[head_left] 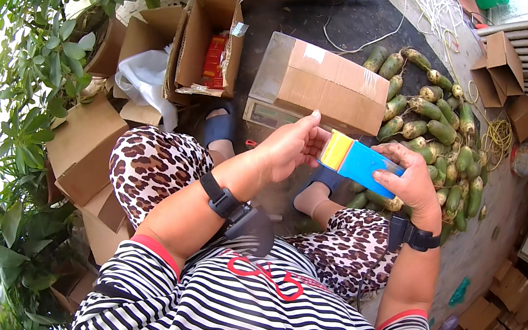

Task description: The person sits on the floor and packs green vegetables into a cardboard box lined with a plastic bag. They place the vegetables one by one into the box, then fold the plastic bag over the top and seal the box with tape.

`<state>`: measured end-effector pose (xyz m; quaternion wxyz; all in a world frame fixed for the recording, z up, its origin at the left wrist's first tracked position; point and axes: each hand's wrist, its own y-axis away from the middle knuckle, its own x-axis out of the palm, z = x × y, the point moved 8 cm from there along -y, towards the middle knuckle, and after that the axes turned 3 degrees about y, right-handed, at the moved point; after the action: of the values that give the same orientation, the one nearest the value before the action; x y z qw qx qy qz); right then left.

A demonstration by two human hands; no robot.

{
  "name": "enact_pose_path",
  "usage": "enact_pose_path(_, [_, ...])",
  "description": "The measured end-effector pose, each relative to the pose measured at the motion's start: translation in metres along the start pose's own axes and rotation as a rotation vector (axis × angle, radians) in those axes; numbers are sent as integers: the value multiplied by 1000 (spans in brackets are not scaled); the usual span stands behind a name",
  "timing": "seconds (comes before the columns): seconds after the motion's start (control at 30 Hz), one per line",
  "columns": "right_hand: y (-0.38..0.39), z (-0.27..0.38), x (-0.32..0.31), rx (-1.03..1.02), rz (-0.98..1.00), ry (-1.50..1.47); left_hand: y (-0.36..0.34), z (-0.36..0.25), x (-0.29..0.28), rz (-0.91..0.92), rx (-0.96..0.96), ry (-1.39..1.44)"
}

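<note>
My right hand (pixel 409 180) grips a small blue and yellow box (pixel 364 165), thumb on its near side and fingers along the far side. The box is mostly blue, with a yellow part at its left end. At that yellow end is my left hand (pixel 292 143), thumb raised and fingers apart; I cannot tell whether its fingertips touch the box. Just beyond both hands, a taped cardboard carton (pixel 334 85) lies on a scale-like base (pixel 269 114).
Many green radishes (pixel 440 129) lie heaped at the right. On the left stands an open carton (pixel 209 14) with red packs (pixel 214 61) inside, beside a white plastic bag (pixel 145 77). Leafy plants (pixel 50 56) line the left edge. Flattened cardboard (pixel 504 327) is stacked at lower right.
</note>
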<state>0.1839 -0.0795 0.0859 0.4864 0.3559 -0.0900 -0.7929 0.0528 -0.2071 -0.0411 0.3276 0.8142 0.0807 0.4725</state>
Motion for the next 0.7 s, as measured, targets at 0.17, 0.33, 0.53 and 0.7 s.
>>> enact_pose_path(0.17, [-13, -2, -3, -2, -71, -19, -6, -9, 2, -11, 33, 91])
enact_pose_path(0.33, [-54, 48, 0, -56, -139, 163, -20, -44, -25, -158, 225, 87])
enact_pose_path(0.53, [-82, 52, -29, 16, -107, 196, -3, -109, -103, -448, 457, 72])
enact_pose_path(0.7, [-96, 33, -32, 118, -154, 206, -9, -115, -140, -710, 469, -159])
